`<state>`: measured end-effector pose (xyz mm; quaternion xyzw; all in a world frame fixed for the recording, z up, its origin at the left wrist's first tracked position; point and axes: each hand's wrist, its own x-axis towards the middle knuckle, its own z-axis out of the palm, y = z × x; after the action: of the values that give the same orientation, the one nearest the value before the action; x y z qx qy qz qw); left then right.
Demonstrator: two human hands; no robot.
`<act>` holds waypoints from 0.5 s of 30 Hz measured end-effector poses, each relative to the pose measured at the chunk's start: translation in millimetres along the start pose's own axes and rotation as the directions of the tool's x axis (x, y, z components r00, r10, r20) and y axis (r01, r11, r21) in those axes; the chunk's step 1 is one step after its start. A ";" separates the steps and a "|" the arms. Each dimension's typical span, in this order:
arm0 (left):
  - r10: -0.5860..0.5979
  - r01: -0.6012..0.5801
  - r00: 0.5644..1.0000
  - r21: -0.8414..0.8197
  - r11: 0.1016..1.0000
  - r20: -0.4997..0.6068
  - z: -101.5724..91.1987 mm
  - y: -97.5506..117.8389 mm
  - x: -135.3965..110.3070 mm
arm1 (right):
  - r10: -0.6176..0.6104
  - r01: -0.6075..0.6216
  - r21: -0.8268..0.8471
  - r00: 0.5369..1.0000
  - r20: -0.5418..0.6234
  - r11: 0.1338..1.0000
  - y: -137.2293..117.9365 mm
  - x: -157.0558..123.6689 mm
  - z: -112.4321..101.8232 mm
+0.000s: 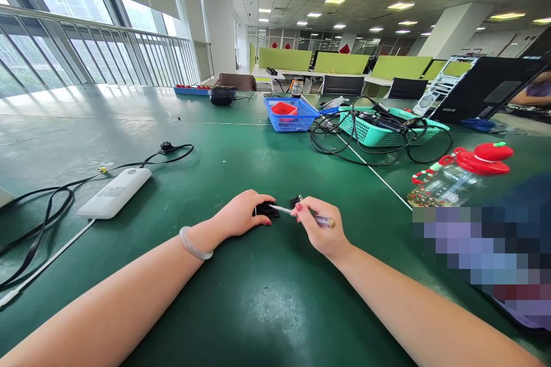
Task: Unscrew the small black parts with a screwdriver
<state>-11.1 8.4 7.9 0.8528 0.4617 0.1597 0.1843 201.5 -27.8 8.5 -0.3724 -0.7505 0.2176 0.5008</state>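
My left hand (241,213) lies on the green table with its fingers curled over a small black part (267,210), pinning it down. My right hand (318,230) pinches a small screwdriver (301,215) with a clear handle. Its metal tip points left and meets the black part. A second small black piece (296,200) sits just behind the screwdriver, beside my right fingers. A pale bangle (193,245) circles my left wrist.
A white power strip (115,192) with black cables lies at the left. A blue basket (289,113) and a teal basket (383,129) full of cables stand behind. At the right are a clear bottle with a red lid (456,180) and an open computer case (477,87).
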 end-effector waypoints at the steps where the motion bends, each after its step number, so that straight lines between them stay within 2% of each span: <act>1: 0.003 -0.003 1.000 0.001 1.000 -0.005 0.6 -0.5 -0.2 | 0.013 -0.014 -0.006 0.999 -0.042 1.000 0.4 0.0 -0.6; 3: 0.005 -0.005 1.000 0.002 1.000 -0.013 1.5 -1.8 -0.4 | 0.033 -0.034 -0.017 0.997 -0.064 0.999 1.8 0.2 -0.6; 9: -0.010 0.011 1.000 0.018 1.000 -0.030 2.9 -4.4 -0.4 | 0.016 -0.016 -0.024 1.000 -0.021 1.000 6.3 0.4 2.1; 15: 0.029 -0.028 0.998 0.012 1.000 -0.051 3.8 -7.3 -1.2 | 0.021 -0.020 -0.019 0.997 0.072 1.000 5.6 1.2 3.6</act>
<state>-15.4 10.5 1.0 0.8560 0.4550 0.1814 0.1652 199.8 -23.2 3.8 -0.3764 -0.7662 0.2292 0.4676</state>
